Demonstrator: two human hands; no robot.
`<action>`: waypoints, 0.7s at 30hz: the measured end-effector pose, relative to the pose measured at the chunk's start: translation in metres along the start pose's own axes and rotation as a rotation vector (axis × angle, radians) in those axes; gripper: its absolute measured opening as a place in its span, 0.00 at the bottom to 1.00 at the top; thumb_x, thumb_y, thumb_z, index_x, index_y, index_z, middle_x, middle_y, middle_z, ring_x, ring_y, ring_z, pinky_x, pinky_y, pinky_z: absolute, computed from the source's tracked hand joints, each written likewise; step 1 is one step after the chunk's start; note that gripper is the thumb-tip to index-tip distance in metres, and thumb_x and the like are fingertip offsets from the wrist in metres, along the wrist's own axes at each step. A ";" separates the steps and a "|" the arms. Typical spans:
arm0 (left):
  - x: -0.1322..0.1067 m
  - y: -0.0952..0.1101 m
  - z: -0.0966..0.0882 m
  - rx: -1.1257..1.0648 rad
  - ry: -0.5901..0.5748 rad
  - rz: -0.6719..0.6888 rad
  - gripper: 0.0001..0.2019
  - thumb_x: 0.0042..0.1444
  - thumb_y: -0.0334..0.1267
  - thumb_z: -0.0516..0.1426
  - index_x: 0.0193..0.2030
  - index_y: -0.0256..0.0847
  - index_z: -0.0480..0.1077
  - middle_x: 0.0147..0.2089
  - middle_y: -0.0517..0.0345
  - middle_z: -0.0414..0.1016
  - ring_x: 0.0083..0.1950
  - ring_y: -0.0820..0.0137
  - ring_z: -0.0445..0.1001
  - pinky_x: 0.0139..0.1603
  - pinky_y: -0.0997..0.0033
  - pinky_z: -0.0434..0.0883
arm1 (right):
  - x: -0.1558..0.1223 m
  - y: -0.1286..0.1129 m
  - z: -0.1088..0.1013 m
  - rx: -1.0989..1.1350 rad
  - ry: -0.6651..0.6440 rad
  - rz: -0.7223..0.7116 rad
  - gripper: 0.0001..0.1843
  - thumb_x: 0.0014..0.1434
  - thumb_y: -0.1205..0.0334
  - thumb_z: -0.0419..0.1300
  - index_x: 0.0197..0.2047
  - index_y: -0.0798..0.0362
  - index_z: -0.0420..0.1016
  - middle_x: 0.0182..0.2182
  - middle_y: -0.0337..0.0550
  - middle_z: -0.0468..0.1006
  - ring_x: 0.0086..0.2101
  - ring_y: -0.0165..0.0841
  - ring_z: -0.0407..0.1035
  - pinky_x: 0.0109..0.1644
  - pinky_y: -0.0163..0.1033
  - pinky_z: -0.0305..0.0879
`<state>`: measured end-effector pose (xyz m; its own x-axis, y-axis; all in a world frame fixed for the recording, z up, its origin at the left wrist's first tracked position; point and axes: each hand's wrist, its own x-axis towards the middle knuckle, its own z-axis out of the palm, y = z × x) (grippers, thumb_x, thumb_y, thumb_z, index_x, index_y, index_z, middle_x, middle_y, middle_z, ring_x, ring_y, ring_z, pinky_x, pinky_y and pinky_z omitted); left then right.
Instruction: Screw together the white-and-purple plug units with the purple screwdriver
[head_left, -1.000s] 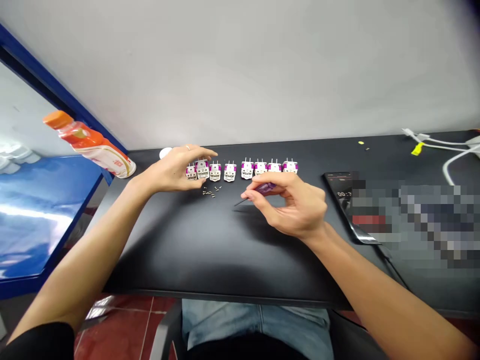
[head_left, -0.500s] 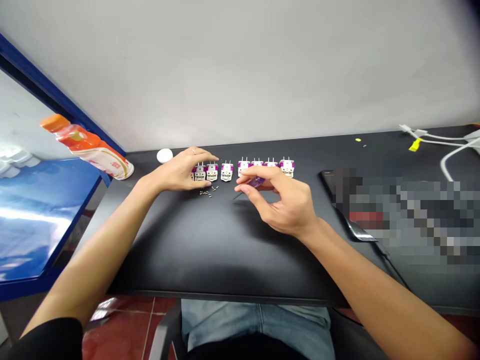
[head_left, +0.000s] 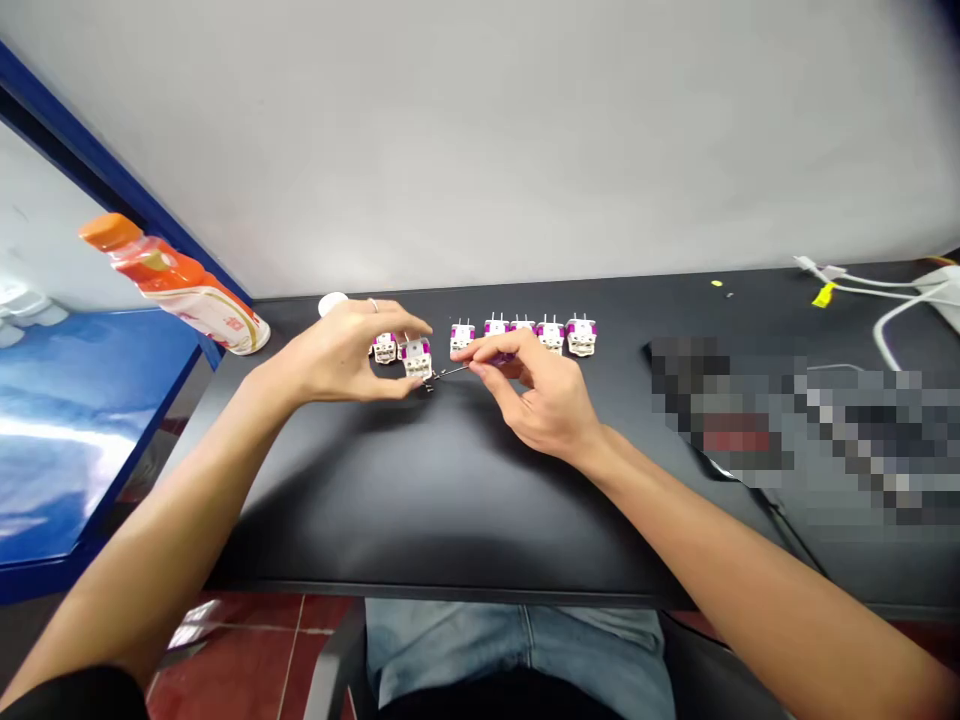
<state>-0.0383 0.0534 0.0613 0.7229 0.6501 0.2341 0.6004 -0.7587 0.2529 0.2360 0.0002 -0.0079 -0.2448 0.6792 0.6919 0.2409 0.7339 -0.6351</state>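
The step in hand looks like fine screw work on a white-and-purple plastic plug body with metal prongs [head_left: 417,360], which sits left of centre on the black, smooth-topped bench [head_left: 450,500], nearer its back edge than its front edge. The left hand [head_left: 346,355] grasps this plug body between a thumb at its front and fingers curled behind it; whether its base is clear of the bench cannot be told. The right hand [head_left: 538,395] is closed in a pencil-like pinch on a slim screwdriver with a purple handle and a thin metal shaft [head_left: 451,371], whose shaft points toward the bench's left edge. Its tip is at or just beside a little cluster of tiny metallic screws [head_left: 430,386], right by the left thumb; whether tip and screw touch is too small to make out. The step therefore seems to be picking up a screw rather than turning one in. Judged from this, the next move calls for a light, steady right hand, the tip seated squarely in a screw head, and a left hand that keeps the plug body firm with its face reachable. Further white-and-purple plug bodies [head_left: 581,336] stand in a row along the bench's back edge, prongs toward the wall, some partly hidden by the right hand, and another similar plug body [head_left: 385,348] sits beside the left fingers.
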 end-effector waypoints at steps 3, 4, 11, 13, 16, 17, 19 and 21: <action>-0.015 0.020 0.006 0.034 -0.066 0.077 0.20 0.65 0.47 0.65 0.58 0.38 0.81 0.56 0.48 0.85 0.50 0.58 0.85 0.52 0.62 0.79 | 0.000 0.003 0.001 -0.024 -0.013 -0.012 0.04 0.77 0.67 0.62 0.50 0.47 0.76 0.46 0.44 0.89 0.47 0.35 0.87 0.50 0.41 0.89; -0.017 0.025 0.011 0.056 -0.114 0.084 0.20 0.65 0.46 0.65 0.59 0.38 0.81 0.56 0.47 0.84 0.50 0.58 0.85 0.52 0.61 0.79 | -0.001 0.004 0.001 -0.035 -0.019 -0.021 0.05 0.77 0.67 0.62 0.51 0.47 0.76 0.46 0.44 0.89 0.47 0.35 0.87 0.51 0.42 0.89; -0.024 0.044 0.044 0.201 -0.183 0.184 0.20 0.66 0.56 0.67 0.46 0.38 0.78 0.45 0.49 0.82 0.39 0.59 0.81 0.41 0.61 0.74 | -0.002 0.009 -0.001 -0.097 -0.038 -0.057 0.04 0.78 0.66 0.62 0.52 0.47 0.77 0.47 0.44 0.89 0.47 0.35 0.87 0.51 0.41 0.88; -0.026 0.042 0.044 0.188 -0.137 0.205 0.25 0.68 0.63 0.65 0.44 0.39 0.78 0.42 0.50 0.80 0.37 0.60 0.79 0.39 0.60 0.72 | -0.001 0.009 -0.001 -0.095 -0.025 -0.056 0.04 0.78 0.66 0.62 0.51 0.48 0.77 0.47 0.45 0.89 0.47 0.35 0.87 0.51 0.40 0.88; -0.028 0.033 0.038 0.054 -0.148 0.204 0.26 0.65 0.63 0.68 0.50 0.39 0.79 0.44 0.52 0.80 0.38 0.62 0.79 0.39 0.63 0.70 | 0.002 0.006 -0.003 -0.088 0.012 -0.065 0.04 0.77 0.68 0.62 0.50 0.49 0.77 0.46 0.44 0.89 0.47 0.33 0.87 0.50 0.38 0.88; -0.029 0.029 0.036 -0.012 -0.168 0.196 0.24 0.64 0.60 0.69 0.51 0.40 0.79 0.45 0.53 0.80 0.39 0.63 0.79 0.39 0.64 0.70 | 0.003 0.005 -0.004 -0.088 0.027 -0.072 0.04 0.77 0.68 0.63 0.50 0.49 0.77 0.46 0.44 0.89 0.47 0.33 0.87 0.49 0.37 0.88; -0.029 0.025 0.035 -0.127 -0.196 0.168 0.16 0.65 0.50 0.69 0.50 0.42 0.78 0.46 0.56 0.80 0.39 0.66 0.79 0.40 0.67 0.70 | 0.003 0.003 -0.006 -0.085 0.054 -0.085 0.05 0.76 0.69 0.64 0.50 0.49 0.77 0.45 0.44 0.89 0.46 0.33 0.88 0.48 0.36 0.88; -0.028 0.025 0.039 -0.193 -0.173 0.106 0.11 0.66 0.45 0.68 0.47 0.42 0.78 0.45 0.57 0.80 0.39 0.68 0.78 0.41 0.69 0.70 | 0.003 0.002 -0.009 -0.076 0.075 -0.090 0.06 0.75 0.70 0.65 0.51 0.49 0.78 0.45 0.44 0.89 0.46 0.33 0.88 0.49 0.36 0.88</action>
<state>-0.0305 0.0145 0.0248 0.8360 0.5378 0.1089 0.4538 -0.7892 0.4137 0.2438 0.0034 -0.0044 -0.1982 0.6060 0.7703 0.2923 0.7867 -0.5437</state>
